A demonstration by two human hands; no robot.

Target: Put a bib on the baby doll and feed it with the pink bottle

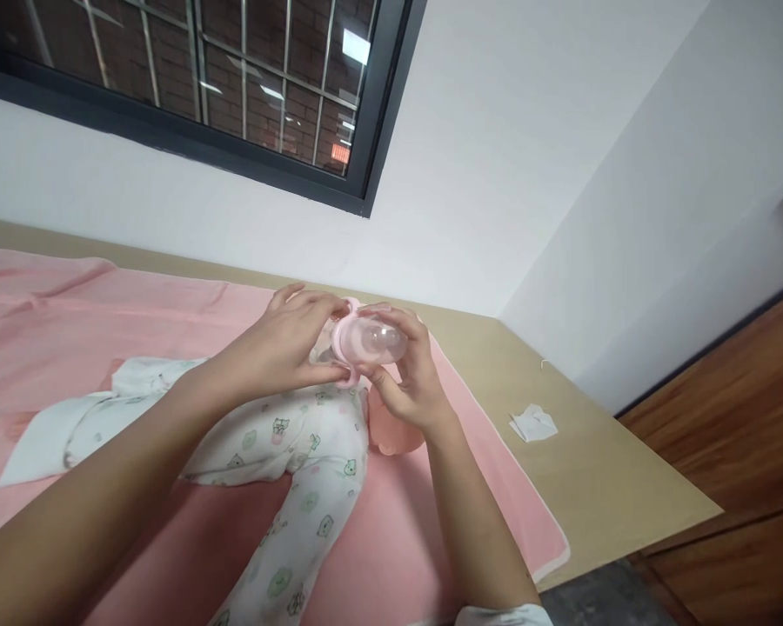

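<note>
A baby bottle [343,341] with a pink collar and pink side handles is held sideways over the chest of a baby doll [326,435]. My left hand [293,335] grips it at the handles, thumb below and fingers above. On the right end sits a clear dome cap [384,342], and my right hand [412,365] is closed around this cap. The bottle's body is mostly hidden behind my left hand. The doll lies on its back in white clothes printed with small green animals, its head partly covered by my right hand.
A pink sheet [391,539] lies under the doll on a light wooden tabletop [600,487]. To the right is a crumpled white tissue [533,423]. Behind the table stands a white wall with a dark-framed barred window [365,139]; brown wooden panels [731,417] are at the right.
</note>
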